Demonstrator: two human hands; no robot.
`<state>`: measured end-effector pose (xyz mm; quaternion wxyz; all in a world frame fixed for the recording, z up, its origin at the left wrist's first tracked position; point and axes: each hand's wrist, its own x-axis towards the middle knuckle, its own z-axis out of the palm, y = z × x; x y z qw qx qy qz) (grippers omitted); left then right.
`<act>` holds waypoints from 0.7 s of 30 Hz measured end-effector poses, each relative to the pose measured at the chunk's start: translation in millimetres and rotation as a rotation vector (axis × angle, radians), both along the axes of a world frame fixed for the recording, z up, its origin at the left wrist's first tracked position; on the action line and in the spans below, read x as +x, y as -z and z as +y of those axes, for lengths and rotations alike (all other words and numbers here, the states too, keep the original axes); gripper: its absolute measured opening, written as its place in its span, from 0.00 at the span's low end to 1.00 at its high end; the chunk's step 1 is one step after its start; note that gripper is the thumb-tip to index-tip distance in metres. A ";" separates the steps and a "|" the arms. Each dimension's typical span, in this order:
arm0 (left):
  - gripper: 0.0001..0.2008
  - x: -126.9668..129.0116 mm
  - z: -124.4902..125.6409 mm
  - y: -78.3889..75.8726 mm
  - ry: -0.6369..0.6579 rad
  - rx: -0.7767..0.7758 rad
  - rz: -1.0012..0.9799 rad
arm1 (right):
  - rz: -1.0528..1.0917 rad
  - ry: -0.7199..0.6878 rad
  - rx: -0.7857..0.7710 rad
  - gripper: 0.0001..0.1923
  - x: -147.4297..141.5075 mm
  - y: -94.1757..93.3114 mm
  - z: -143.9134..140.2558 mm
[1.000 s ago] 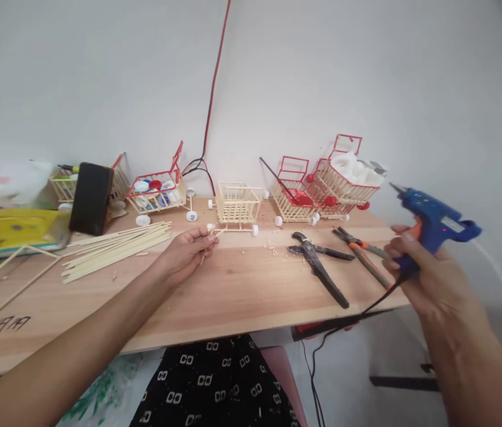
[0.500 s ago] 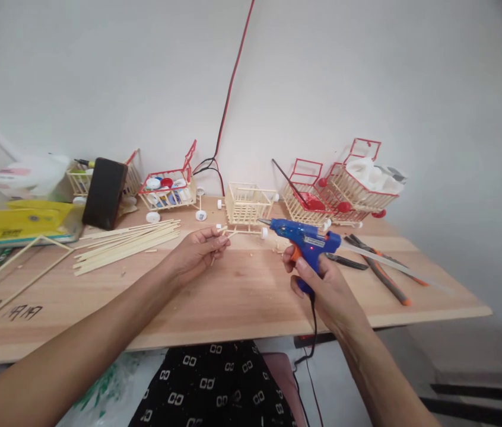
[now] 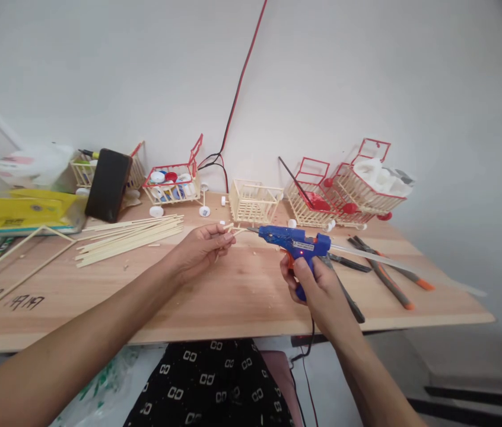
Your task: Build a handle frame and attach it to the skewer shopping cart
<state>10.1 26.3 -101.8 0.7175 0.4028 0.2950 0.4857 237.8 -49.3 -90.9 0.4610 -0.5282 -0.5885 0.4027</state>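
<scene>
Cutters [image 3: 349, 262] partly behind glue gun [image 3: 294, 238], pliers [image 3: 387, 279] to their right.

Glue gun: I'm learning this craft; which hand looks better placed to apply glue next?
Probably the right hand: it grips the glue gun, nozzle near the sticks the left hand pinches.

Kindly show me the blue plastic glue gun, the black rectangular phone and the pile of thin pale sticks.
Blue plastic glue gun [image 3: 293, 239]: head view, side of its body.
Black rectangular phone [image 3: 108, 185]: head view, middle of its face.
Pile of thin pale sticks [image 3: 130, 240]: head view, its middle.
</scene>
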 end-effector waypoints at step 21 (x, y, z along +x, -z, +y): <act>0.12 0.0 -1.3 -0.9 0.002 0.009 0.013 | -0.031 0.020 0.002 0.22 -1.7 -2.8 2.2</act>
